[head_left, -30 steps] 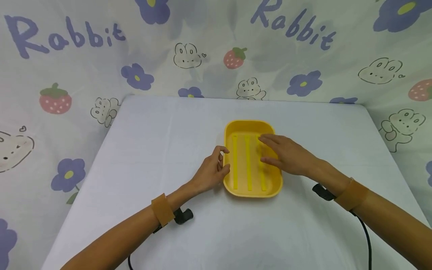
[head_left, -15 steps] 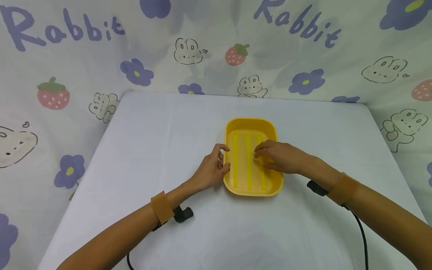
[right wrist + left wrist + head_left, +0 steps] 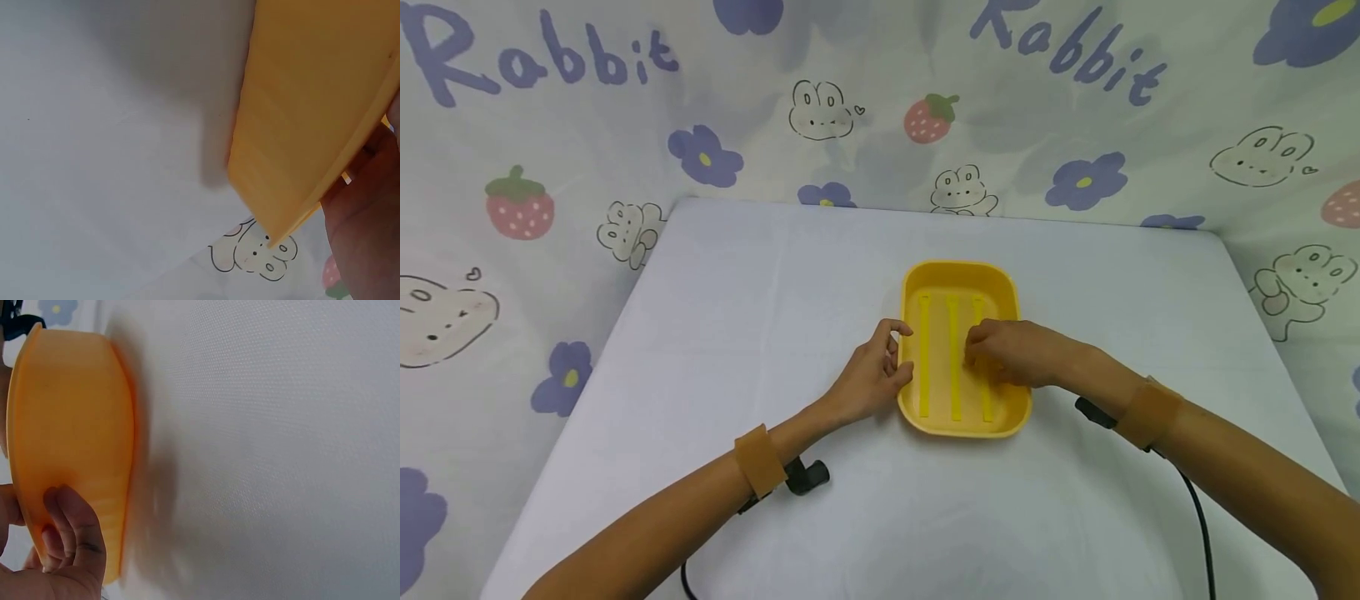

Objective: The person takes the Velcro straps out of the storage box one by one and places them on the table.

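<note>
A yellow plastic tray (image 3: pixel 966 427) with rounded corners stands on the white table, three flat bright-yellow strips (image 3: pixel 955 358) lying lengthwise on its floor. My left hand (image 3: pixel 868 375) holds its left rim. Thumb and index finger hook over the edge, while the other fingers curl against the outer wall in the left wrist view. Reaching over the right rim, my right hand (image 3: pixel 1018 354) has its fingers bent down inside, over the right-hand strip. Its fingertips are hidden, so I cannot tell whether they pinch that strip. The tray's outer wall (image 3: pixel 306 112) fills much of the right wrist view.
White cloth covers the table (image 3: pixel 760 283). Behind it hangs a curtain (image 3: pixel 865 67) printed with rabbits, flowers and strawberries. Each wrist wears a brown band (image 3: pixel 760 462) with a small black camera (image 3: pixel 807 477), and a black cable (image 3: pixel 1198 508) trails from the right one.
My right hand has come down into the tray, its fingers going from outstretched to bent over the right-hand strip. My left hand stays at the left rim. The head view has shifted slightly.
</note>
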`<state>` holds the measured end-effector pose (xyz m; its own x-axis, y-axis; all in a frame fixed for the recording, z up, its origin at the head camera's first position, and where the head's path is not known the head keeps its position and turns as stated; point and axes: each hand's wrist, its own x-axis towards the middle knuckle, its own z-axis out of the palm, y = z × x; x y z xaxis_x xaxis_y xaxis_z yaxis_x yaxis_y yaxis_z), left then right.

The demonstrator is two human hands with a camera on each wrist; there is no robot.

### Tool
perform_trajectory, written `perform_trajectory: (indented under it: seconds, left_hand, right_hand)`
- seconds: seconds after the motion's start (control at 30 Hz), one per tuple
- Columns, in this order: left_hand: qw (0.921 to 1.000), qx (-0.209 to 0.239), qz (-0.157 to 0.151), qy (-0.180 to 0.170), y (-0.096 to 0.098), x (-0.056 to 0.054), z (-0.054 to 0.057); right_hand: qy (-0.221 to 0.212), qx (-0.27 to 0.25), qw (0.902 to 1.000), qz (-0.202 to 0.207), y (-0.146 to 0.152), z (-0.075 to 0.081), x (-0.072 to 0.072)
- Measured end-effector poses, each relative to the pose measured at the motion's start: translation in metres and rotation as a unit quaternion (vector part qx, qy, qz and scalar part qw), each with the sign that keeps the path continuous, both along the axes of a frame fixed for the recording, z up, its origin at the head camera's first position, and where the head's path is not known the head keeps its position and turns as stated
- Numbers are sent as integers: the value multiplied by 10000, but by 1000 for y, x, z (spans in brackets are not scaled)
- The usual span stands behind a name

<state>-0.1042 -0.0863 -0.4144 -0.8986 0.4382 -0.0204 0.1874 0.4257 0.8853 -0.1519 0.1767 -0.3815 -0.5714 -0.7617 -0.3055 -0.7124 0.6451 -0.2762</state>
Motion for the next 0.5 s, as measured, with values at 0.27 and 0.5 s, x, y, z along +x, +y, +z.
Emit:
perform_trajectory:
  seconds: [0.27,0.5]
  left_hand:
    - [10000,24,12,-59,0,1,-1]
    - [10000,11,-41,2,-1,1,-1]
  right_hand:
    - [225,141,9990,359,-4,-4,-7]
    - [147,254,9987,412,-9,-8,-11]
